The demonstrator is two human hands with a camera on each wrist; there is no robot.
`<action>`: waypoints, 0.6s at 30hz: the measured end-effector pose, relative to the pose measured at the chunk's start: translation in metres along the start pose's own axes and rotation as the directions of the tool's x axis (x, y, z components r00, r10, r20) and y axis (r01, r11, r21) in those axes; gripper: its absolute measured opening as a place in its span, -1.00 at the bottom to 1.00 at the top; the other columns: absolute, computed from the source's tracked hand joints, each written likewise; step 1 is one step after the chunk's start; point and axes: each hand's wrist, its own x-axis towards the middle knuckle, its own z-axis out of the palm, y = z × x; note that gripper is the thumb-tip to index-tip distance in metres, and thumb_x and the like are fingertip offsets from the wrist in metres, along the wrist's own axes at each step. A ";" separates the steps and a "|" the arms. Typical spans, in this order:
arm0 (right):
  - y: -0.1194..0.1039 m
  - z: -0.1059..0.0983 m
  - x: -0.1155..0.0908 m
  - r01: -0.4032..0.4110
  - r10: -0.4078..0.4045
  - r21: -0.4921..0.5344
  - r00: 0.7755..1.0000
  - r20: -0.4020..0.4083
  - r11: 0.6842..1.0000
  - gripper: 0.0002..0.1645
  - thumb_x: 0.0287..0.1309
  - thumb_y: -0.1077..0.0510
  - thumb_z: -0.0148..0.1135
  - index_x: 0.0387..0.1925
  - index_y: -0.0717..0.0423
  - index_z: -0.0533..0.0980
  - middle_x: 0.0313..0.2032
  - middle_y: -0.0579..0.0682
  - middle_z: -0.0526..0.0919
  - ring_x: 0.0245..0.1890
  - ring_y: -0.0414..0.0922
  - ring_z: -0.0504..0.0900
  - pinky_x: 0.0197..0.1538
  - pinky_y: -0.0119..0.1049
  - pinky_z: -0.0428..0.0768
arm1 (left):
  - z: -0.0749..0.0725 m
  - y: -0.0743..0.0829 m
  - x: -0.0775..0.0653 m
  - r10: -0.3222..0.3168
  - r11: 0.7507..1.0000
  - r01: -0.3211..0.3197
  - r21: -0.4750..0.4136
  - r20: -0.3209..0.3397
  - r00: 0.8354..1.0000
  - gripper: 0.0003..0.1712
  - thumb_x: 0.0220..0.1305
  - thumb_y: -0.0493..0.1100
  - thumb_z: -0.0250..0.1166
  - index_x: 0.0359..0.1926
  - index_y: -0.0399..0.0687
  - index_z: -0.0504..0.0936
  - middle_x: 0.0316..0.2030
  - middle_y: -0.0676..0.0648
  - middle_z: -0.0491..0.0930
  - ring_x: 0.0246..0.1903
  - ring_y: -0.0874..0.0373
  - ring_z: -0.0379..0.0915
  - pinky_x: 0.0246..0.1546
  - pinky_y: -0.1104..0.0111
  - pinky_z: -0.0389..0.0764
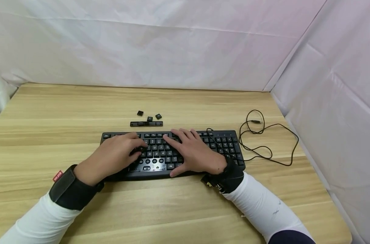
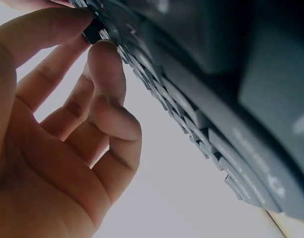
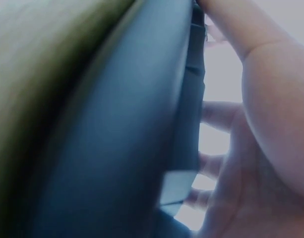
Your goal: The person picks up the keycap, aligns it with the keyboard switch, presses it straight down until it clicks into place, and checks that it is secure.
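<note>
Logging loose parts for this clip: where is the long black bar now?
In the head view, the long black bar lies left of centre on the table, just beyond the far edge of the keyboard, with three small keycaps behind it.

We take place for curtained recording booth: creased white back sheet [image 1: 142, 54], right sheet [image 1: 343, 101] meeting it in corner, plain wood-grain table [image 1: 57, 115] inside, black wrist straps [image 1: 67, 189] worn. Kind of building beyond, we cannot tell.
</note>
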 end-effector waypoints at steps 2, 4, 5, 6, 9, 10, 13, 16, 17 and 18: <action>0.000 0.000 0.000 0.002 -0.002 0.000 1.000 0.004 1.000 0.35 -0.28 -0.64 0.11 0.46 -0.07 -0.02 0.40 0.17 0.03 0.34 0.10 -0.02 0.28 0.26 0.08 | -0.001 0.000 0.000 0.012 1.000 -0.012 0.000 0.003 1.000 -0.70 0.02 -0.24 0.39 -0.14 -0.01 0.71 -0.31 -0.02 0.57 -0.49 0.21 0.42 -0.53 0.25 0.54; 0.001 0.000 0.001 0.003 -0.003 -0.002 1.000 0.004 1.000 0.34 -0.28 -0.65 0.10 0.46 -0.08 -0.02 0.40 0.17 0.03 0.34 0.10 -0.02 0.28 0.25 0.08 | -0.001 0.001 0.000 0.029 1.000 -0.029 0.001 0.001 1.000 -0.70 0.00 -0.25 0.40 -0.16 0.00 0.71 -0.31 -0.01 0.56 -0.51 0.22 0.40 -0.55 0.28 0.51; 0.001 0.000 0.001 0.004 -0.004 -0.004 1.000 0.003 1.000 0.34 -0.27 -0.65 0.10 0.46 -0.08 -0.02 0.40 0.17 0.04 0.34 0.10 -0.02 0.28 0.25 0.09 | -0.001 0.002 0.000 0.042 0.999 -0.042 0.003 -0.001 0.999 -0.69 -0.02 -0.25 0.40 -0.17 0.01 0.71 -0.31 0.00 0.57 -0.51 0.23 0.39 -0.56 0.30 0.50; 0.001 0.000 0.001 0.006 -0.006 -0.003 1.000 0.000 1.000 0.34 -0.27 -0.65 0.10 0.46 -0.08 -0.02 0.40 0.16 0.04 0.34 0.09 -0.02 0.28 0.24 0.09 | -0.001 0.003 0.000 0.056 0.998 -0.056 0.006 -0.001 0.998 -0.69 -0.03 -0.25 0.40 -0.17 0.02 0.71 -0.31 0.01 0.57 -0.51 0.24 0.40 -0.56 0.30 0.51; 0.002 -0.001 0.001 0.013 -0.013 -0.003 1.000 -0.009 1.000 0.34 -0.27 -0.65 0.10 0.46 -0.07 -0.01 0.39 0.16 0.05 0.34 0.09 -0.02 0.28 0.24 0.10 | -0.001 0.006 -0.001 0.098 0.995 -0.099 0.008 0.009 0.995 -0.67 -0.07 -0.26 0.42 -0.17 0.03 0.70 -0.29 0.02 0.59 -0.49 0.25 0.42 -0.56 0.30 0.53; 0.001 -0.001 0.001 0.014 -0.014 0.000 1.000 -0.011 1.000 0.34 -0.27 -0.64 0.10 0.46 -0.07 -0.01 0.39 0.16 0.05 0.34 0.09 -0.01 0.28 0.24 0.10 | -0.001 0.008 -0.001 0.110 0.994 -0.110 0.005 0.014 0.994 -0.66 -0.07 -0.26 0.43 -0.17 0.02 0.69 -0.28 0.02 0.60 -0.47 0.24 0.44 -0.54 0.28 0.55; 0.001 -0.001 0.001 0.016 -0.016 0.010 1.000 -0.010 1.000 0.33 -0.27 -0.63 0.12 0.46 -0.06 0.00 0.39 0.17 0.06 0.34 0.09 -0.01 0.27 0.26 0.11 | -0.001 0.012 -0.002 0.120 0.993 -0.120 0.003 0.029 0.992 -0.65 -0.08 -0.26 0.44 -0.17 0.02 0.68 -0.25 0.01 0.63 -0.41 0.20 0.50 -0.45 0.21 0.61; 0.001 -0.001 0.001 0.014 -0.014 0.003 1.000 -0.013 1.000 0.34 -0.28 -0.63 0.13 0.46 -0.06 0.01 0.39 0.17 0.06 0.33 0.10 0.01 0.27 0.26 0.12 | -0.001 0.014 -0.002 0.117 0.993 -0.118 0.011 0.034 0.993 -0.67 -0.09 -0.26 0.46 -0.20 0.02 0.69 -0.25 0.01 0.65 -0.37 0.16 0.53 -0.40 0.16 0.62; 0.001 0.000 0.001 0.012 -0.012 0.000 1.000 -0.014 1.000 0.34 -0.28 -0.64 0.13 0.46 -0.06 0.01 0.39 0.17 0.06 0.33 0.10 0.01 0.27 0.25 0.12 | -0.001 0.014 -0.002 0.118 0.993 -0.119 0.015 0.036 0.992 -0.68 -0.09 -0.26 0.46 -0.21 0.03 0.70 -0.26 0.01 0.64 -0.36 0.15 0.54 -0.38 0.15 0.63; 0.001 0.000 0.001 0.012 -0.012 -0.001 1.000 -0.016 1.000 0.34 -0.28 -0.64 0.13 0.46 -0.06 0.01 0.39 0.17 0.06 0.33 0.10 0.01 0.27 0.25 0.12 | -0.001 0.015 -0.002 0.121 0.992 -0.122 0.017 0.038 0.992 -0.68 -0.09 -0.25 0.46 -0.22 0.03 0.70 -0.26 0.01 0.64 -0.36 0.14 0.54 -0.38 0.16 0.63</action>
